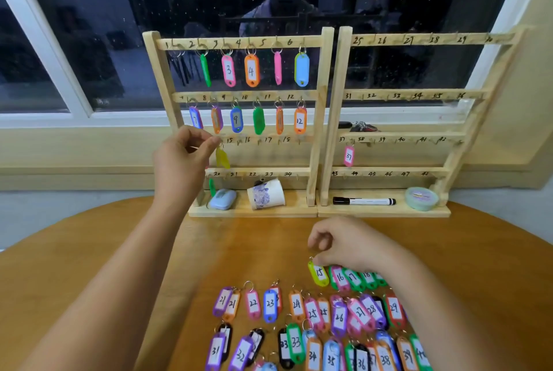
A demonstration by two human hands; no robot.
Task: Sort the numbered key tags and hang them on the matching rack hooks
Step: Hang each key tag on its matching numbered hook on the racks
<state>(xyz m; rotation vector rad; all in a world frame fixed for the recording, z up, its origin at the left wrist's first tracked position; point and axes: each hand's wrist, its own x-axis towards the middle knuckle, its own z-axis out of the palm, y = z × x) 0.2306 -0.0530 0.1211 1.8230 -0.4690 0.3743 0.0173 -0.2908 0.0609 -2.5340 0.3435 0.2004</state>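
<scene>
Here, yellow plastic key tag (222, 158): at the third rail of the left pale wooden rack (317, 119), just left of the mark 15; whether it is hooked cannot be told.
Left hand (182, 158): fingertips pinched on that tag's top.
Right hand (347, 243): pinching the ring of the lime tag numbered 15 (319, 273), which lies on the round wooden table (119, 251).
Loose numbered tags (299, 320): in rows on the table.

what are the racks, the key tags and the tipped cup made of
Racks: pale, unvarnished-looking wood, with visible grain and matt surface. Key tags: glossy coloured plastic, seemingly with white paper inserts; their rings look like metal wire, shiny. Cup: probably paper, matt white with a printed pattern.
</scene>
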